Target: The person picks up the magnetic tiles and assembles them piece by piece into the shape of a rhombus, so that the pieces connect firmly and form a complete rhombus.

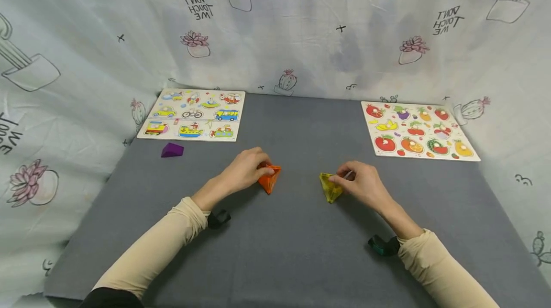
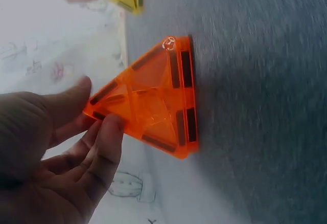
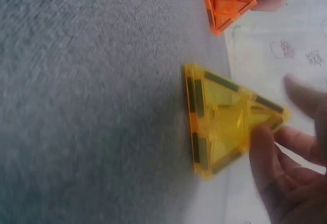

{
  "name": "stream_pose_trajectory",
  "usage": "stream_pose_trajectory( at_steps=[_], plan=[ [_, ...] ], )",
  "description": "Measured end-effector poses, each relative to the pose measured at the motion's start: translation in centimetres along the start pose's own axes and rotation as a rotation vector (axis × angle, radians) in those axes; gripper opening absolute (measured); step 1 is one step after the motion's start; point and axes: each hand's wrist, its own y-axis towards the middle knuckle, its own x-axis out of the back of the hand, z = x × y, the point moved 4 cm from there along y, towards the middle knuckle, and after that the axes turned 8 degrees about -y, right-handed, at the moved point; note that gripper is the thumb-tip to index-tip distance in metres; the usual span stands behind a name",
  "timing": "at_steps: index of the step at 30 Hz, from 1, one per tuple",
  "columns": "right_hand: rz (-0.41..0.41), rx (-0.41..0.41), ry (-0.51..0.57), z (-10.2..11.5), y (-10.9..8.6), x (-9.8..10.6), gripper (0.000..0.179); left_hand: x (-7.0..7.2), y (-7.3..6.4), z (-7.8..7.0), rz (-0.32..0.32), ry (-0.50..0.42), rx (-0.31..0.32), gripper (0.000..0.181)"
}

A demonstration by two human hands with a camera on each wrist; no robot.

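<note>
My left hand (image 1: 248, 170) is left of the table's middle and pinches the tip of an orange see-through pyramid (image 2: 158, 106), made of triangular tiles with dark strips along their edges. To its right, my right hand (image 1: 361, 184) holds a matching yellow pyramid (image 3: 219, 127) near its tip. In the right wrist view one fingertip (image 3: 261, 134) lies over the yellow face, while another digit stands apart above the tip, blurred. Both pyramids appear to stand on the grey table, with a gap between them.
A purple angular piece (image 1: 172, 150) lies at the left, below a picture board of vehicles (image 1: 202, 115). A fruit picture board (image 1: 419, 130) lies at the back right. Behind the grey table (image 1: 275, 250) hangs a patterned cloth (image 1: 310, 49).
</note>
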Motion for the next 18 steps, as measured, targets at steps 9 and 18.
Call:
stream_pose_trajectory(
  at_steps=[9,18],
  plan=[
    [0.199,0.125,-0.138,-1.6,-0.5,-0.7,0.045,-1.3,-0.6,1.6,0.126,0.121,0.022,0.047],
    [0.169,0.198,-0.117,0.2,0.3,-2.4,0.044,-3.7,0.1,0.4,0.142,0.125,-0.039,0.043]
  ],
)
